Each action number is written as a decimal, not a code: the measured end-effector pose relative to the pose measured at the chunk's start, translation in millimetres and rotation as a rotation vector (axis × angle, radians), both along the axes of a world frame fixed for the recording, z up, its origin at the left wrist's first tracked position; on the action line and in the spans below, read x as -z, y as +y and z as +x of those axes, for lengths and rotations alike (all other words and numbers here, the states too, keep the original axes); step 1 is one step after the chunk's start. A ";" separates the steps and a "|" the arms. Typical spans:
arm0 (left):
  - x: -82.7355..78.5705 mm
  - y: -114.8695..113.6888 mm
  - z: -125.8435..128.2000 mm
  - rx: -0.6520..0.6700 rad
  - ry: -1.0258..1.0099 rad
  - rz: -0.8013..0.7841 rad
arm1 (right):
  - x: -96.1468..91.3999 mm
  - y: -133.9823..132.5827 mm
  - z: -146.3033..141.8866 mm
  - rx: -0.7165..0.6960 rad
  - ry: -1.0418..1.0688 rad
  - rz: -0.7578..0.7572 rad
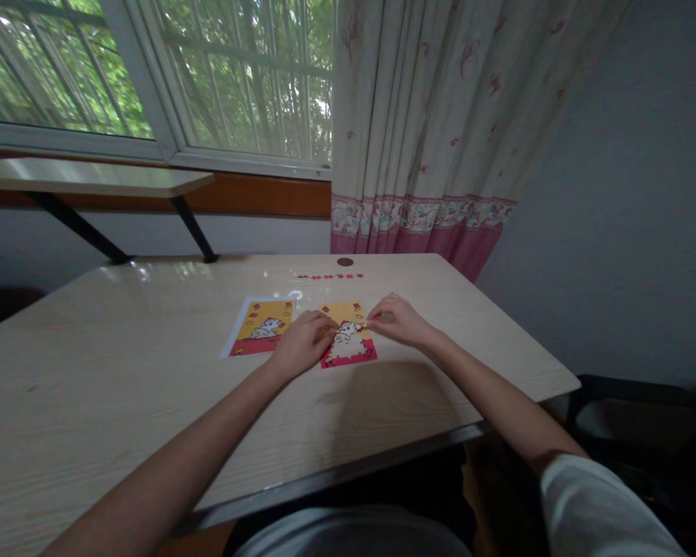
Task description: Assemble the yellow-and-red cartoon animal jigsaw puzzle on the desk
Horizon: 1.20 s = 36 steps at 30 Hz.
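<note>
A partly assembled jigsaw puzzle (349, 359) lies on the desk in front of me, yellow above and red below, with a white cartoon animal in the middle. A gap with a jagged outline shows bare desk below the animal. At the puzzle's left side, my left hand (305, 340) rests with bent fingers closed on its edge, covering part of it. My right hand (399, 319) pinches at the right edge, its fingertips on what looks like a small puzzle piece (363, 325). Left of the puzzle lies a printed sheet (254, 346) with a matching picture.
Several small red pieces (330, 276) form a row toward the back of the desk (151, 371), near a dark round cable hole (345, 262). A raised shelf (93, 176) on black legs stands at the back left. A curtain (417, 155) hangs behind; a dark chair (632, 410) is at right.
</note>
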State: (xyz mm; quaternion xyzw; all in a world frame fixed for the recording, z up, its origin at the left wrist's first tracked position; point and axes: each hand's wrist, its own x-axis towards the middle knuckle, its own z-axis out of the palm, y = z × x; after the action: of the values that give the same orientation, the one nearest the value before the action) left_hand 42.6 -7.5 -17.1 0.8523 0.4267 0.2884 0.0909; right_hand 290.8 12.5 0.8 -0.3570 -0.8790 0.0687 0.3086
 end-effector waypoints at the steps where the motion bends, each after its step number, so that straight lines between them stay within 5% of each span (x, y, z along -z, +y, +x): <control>1: 0.7 0.0 0.5 0.012 0.010 0.004 | 2.8 0.2 -2.1 -0.001 -0.021 -0.032; 16: 2.7 -4.9 8.6 0.164 0.111 0.073 | 11.8 0.9 -8.8 0.002 -0.116 -0.126; 36: -4.1 -10.5 12.8 0.142 0.319 0.156 | 25.1 10.0 -16.0 0.150 0.000 -0.297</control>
State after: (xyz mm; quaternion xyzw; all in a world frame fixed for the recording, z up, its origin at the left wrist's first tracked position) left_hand 55.4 -18.0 -13.0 0.9197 0.3509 0.1747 -0.0242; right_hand 274.8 22.5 -24.3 -0.4632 -0.8301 0.1748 0.2565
